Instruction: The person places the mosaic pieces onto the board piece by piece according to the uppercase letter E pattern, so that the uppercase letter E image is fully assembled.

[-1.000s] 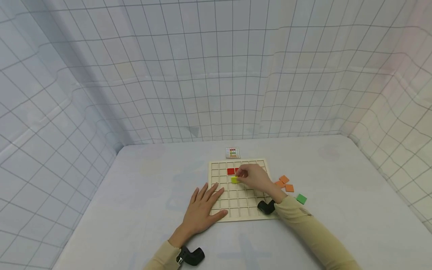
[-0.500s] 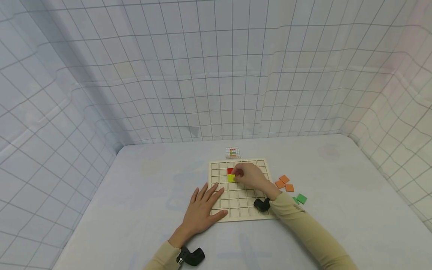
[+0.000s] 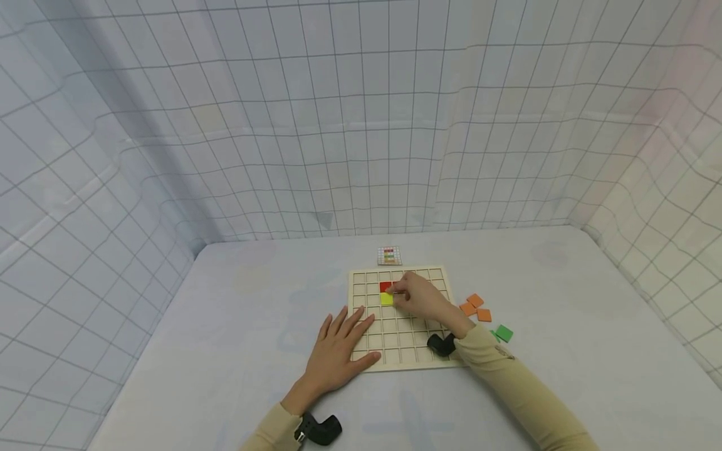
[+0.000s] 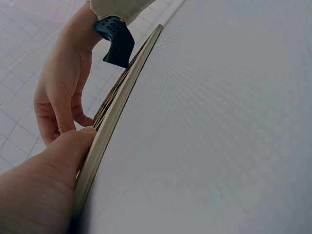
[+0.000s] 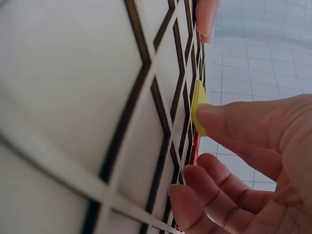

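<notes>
While pinched between the thumb and a finger of the right hand (image 3: 422, 297), tucked in at the third column and third row of the pale gridded board (image 3: 390, 340): a yellow tile (image 5: 200, 109), directly below the first of two red tiles (image 3: 385, 287). In the right wrist view, thumb tip pressed to the yellow face, with barely a gap beyond the tile's own thickness; remaining fingers loosely curled near the grid. Whether fully seated in its cell, impossible to tell. Second red tile partly hidden behind the right hand, in the same row as the first.

Spread across the board's left side, the left hand (image 3: 335, 356), with straight fingers lying over the cells, thumb near the front left corner, and nothing in its hold.

Off the board's right side, three orange tiles (image 3: 484, 315), close together; nearer the person, two green tiles (image 3: 504, 333), one partly covered by the beige right sleeve (image 3: 519, 382). Just beyond the far edge, a small printed card (image 3: 389, 255) with a grid of coloured squares.

Under everything, a white worktop (image 3: 242, 326); on each wrist, a black device (image 3: 323, 430). Around the far side and both flanks, white sheeting (image 3: 361, 119) with dark, wavy grid lines.
</notes>
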Tool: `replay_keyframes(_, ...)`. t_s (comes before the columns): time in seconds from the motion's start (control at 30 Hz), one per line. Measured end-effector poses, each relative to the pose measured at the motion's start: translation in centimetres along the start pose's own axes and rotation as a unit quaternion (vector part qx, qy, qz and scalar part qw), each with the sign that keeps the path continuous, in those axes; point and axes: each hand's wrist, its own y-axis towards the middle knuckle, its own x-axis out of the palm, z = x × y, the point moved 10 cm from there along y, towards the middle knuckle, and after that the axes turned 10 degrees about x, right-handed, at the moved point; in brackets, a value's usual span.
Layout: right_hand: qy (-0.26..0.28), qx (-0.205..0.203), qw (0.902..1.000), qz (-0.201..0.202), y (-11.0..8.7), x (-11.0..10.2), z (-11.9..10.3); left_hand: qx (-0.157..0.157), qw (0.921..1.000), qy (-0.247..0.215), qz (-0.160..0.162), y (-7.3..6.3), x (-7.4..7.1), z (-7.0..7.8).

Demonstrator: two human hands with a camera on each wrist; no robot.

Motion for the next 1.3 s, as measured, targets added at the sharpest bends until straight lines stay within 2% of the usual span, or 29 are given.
replay_keyframes(0.17, -0.004, 0.002, 0.9999, -0.012, -0.3, 0.1, 0.0, 0.000, 1.0000, -0.002, 0.000, 0.0, 0.0, 0.1)
replay_keyframes(0.4, -0.008, -0.014, 0.9994, -0.029, -0.9, 0.4, 0.5, -0.001, 1.0000, 0.006, 0.003, 0.0, 0.1, 0.0)
replay_keyframes(0.57, 0.006, -0.064, 0.9971, -0.042, -2.2, 0.2, 1.0, -0.005, 0.9999, 0.009, -0.003, -0.1, 0.2, -0.1)
replay_keyframes(0.7, 0.050, -0.107, 0.9924, -0.035, -4.0, -1.2, 1.3, -0.007, 0.9999, 0.010, -0.009, -0.1, 0.3, -0.1)
replay_keyframes(0.8, 0.075, -0.118, 0.9901, -0.019, -5.5, -2.6, 2.2, -0.006, 0.9999, 0.010, -0.011, -0.1, 0.3, -0.1)
replay_keyframes(0.9, 0.076, -0.097, 0.9924, 0.003, -7.2, -3.8, 4.0, -0.002, 0.9999, 0.007, -0.010, 0.0, 0.4, -0.1)
replay_keyframes(1.07, 0.053, -0.032, 0.9975, 0.034, -9.6, -5.9, 7.6, -0.001, 1.0000, 0.003, -0.004, 0.1, 0.3, -0.1)
replay_keyframes(1.3, 0.028, 0.056, 0.9972, 0.042, -12.1, -7.5, 11.8, 0.010, 0.9999, 0.007, 0.004, 0.1, -0.3, 0.3)
